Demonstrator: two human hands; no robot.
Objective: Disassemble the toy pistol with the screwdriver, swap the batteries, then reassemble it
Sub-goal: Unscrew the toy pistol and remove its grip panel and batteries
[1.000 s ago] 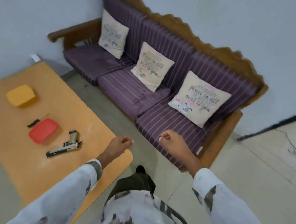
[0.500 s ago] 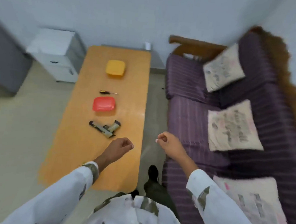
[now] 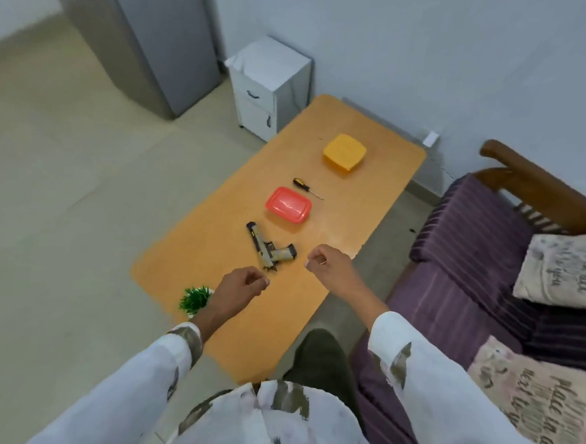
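Left hand [image 3: 243,287] and right hand [image 3: 330,265] hover clenched and empty above the wooden table [image 3: 207,251], just short of the toy pistol [image 3: 269,249] lying mid-width, bare tabletop reaching each long edge.

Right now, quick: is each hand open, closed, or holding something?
Left hand: closed, fingers curled, nothing visible in it.
Right hand: closed, fingers curled, nothing visible in it.
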